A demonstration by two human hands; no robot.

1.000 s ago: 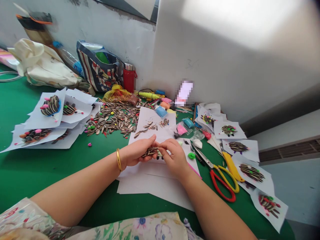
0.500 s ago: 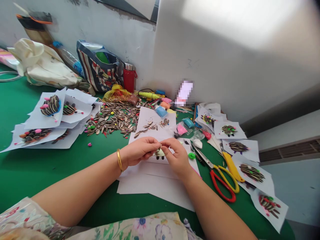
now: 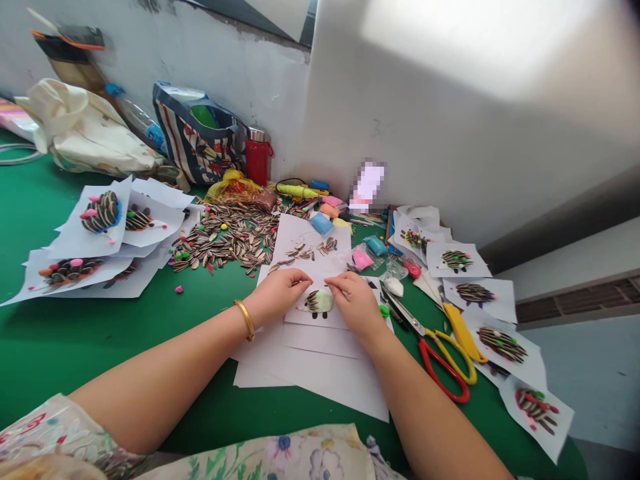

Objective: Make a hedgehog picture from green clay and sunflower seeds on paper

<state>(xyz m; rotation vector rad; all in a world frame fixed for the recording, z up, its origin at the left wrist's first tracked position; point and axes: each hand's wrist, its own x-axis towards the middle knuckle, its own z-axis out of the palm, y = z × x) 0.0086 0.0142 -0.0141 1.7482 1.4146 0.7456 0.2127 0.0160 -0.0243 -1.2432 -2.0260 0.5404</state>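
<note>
A hedgehog picture (image 3: 324,304) lies on a white card, its pale green clay body partly covered with striped sunflower seeds on the left side, with dark feet below. My left hand (image 3: 280,295) is beside its upper left, thumb and fingertips pinched together. Whatever that pinch holds, if anything, is too small to name. Across from it, my right hand (image 3: 357,307) hovers at the upper right with fingers pinched, a tiny dark bit perhaps at the tips. Loose sunflower seeds (image 3: 327,246) rest on the white paper (image 3: 310,230) beyond my hands.
A heap of sunflower seeds (image 3: 233,240) spreads at the back left. Scissors (image 3: 445,353) and a yellow cutter (image 3: 463,333) lie on the right. Finished hedgehog cards (image 3: 95,240) are stacked left, others (image 3: 505,343) line the right edge. Clay packets (image 3: 376,246) and a red flask (image 3: 257,160) stand behind.
My hands have moved apart from where their fingertips met over the hedgehog, left hand leftward and right hand slightly right and up. The clay body is now uncovered to view.
</note>
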